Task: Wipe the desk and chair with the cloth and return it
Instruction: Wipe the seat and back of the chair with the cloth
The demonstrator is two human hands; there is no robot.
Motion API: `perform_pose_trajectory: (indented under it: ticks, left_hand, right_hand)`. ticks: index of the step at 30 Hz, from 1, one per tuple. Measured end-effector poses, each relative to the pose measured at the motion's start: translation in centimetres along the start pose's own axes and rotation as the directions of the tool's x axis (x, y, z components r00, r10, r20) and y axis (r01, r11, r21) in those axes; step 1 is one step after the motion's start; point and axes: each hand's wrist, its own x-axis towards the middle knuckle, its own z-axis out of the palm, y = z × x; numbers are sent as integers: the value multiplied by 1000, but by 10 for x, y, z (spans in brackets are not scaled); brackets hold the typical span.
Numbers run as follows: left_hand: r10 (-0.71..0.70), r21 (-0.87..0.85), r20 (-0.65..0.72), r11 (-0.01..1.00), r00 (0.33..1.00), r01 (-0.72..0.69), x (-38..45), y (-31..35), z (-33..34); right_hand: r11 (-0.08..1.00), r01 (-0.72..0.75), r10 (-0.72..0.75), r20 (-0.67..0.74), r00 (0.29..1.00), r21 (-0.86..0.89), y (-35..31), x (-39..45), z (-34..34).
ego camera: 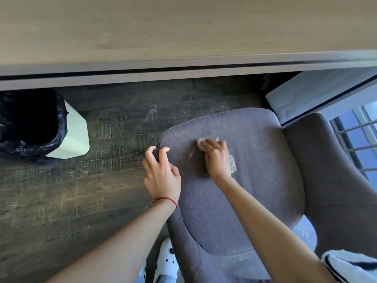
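Observation:
A grey fabric chair (255,190) stands below the wooden desk (183,27), its seat facing me. My right hand (217,158) presses a small pale cloth (201,142) onto the front part of the seat; most of the cloth is hidden under my fingers, with a bit showing by the wrist. My left hand (162,172) rests on the seat's left front edge, fingers curled over the rim, holding nothing else.
A white bin with a black liner (40,127) stands on the dark wood floor (91,190) at the left, under the desk edge. The chair's backrest (330,170) rises at the right beside a window with bars (359,139). My slippered feet (166,260) are near the chair base.

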Motion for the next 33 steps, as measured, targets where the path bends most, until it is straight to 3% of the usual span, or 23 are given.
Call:
perform_pose_trajectory:
  ticks: [3, 7, 9, 11, 15, 18, 21, 23, 26, 27, 30, 33]
  left_hand:
    - [24, -2, -17, 1000, 1000, -24, 1, -2, 3]
    - [28, 13, -28, 1000, 999, -27, 2, -4, 5]
    - [15, 14, -20, 1000, 1000, -15, 1, -3, 3]
    - [15, 3, -16, 1000, 1000, -15, 0, -4, 3]
    - [31, -1, -30, 1000, 999, -31, 2, -3, 6]
    - [28, -8, -37, 1000, 999, -28, 3, -5, 7]
    - [27, -14, -29, 1000, 999, -27, 2, -5, 6]
    - [25, -11, -26, 1000, 999, -25, 2, -4, 6]
    - [26, -17, -38, 1000, 999, -26, 2, -5, 6]
    - [24, -19, -41, 1000, 999, -25, 2, -5, 7]
    - [34, -12, -43, 999, 998, -35, 3, -6, 8]
    - [27, -2, -17, 1000, 999, -27, 3, -4, 5]
  right_hand:
    - [991, -131, 133, -68, 989, 31, -11, 13, 10]
    - [999, 47, -46, 68, 997, -14, -31, -22, 33]
    - [983, 184, -180, 149, 972, -17, -22, -34, 24]
    - [973, 229, -221, 170, 960, -28, -11, -23, 8]
    - [1000, 17, -17, -7, 1000, 9, -14, 16, 3]
    - [988, 149, -143, 130, 981, -38, -20, -3, 18]
    - [980, 192, -196, 132, 972, 42, -2, -30, 10]
    - [973, 232, -228, 152, 962, -6, 7, -38, 4]
    - [919, 389, -351, 313, 882, -67, 15, -34, 0]
    - [932, 360, -328, 308, 893, -52, 14, -28, -1]
    - [985, 170, -167, 122, 978, -19, -1, -9, 2]
    - [969, 238, -219, 226, 949, -61, -22, -12, 16]
